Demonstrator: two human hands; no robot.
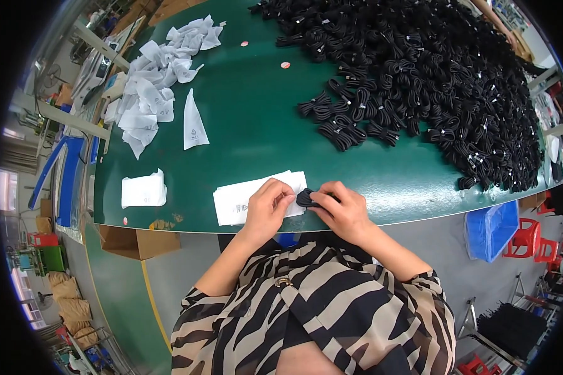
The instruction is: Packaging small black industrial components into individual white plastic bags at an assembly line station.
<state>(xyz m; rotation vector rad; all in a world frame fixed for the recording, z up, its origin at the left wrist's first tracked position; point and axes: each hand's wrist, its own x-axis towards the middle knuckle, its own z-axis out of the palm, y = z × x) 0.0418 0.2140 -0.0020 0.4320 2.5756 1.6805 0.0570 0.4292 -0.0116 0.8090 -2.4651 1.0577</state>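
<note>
My right hand grips a coiled black cable near the table's front edge. At its left, my left hand is pinched at the open-end edge of the top white bag in a flat stack. The cable's left end is right at that edge; whether any of it is inside the bag I cannot tell. My left fingertips partly hide the bag's edge.
A large heap of bundled black cables covers the green table's right side. Filled white bags are piled at the far left, with a single one beside them. Another white stack lies near left. A blue bin stands beyond the front edge.
</note>
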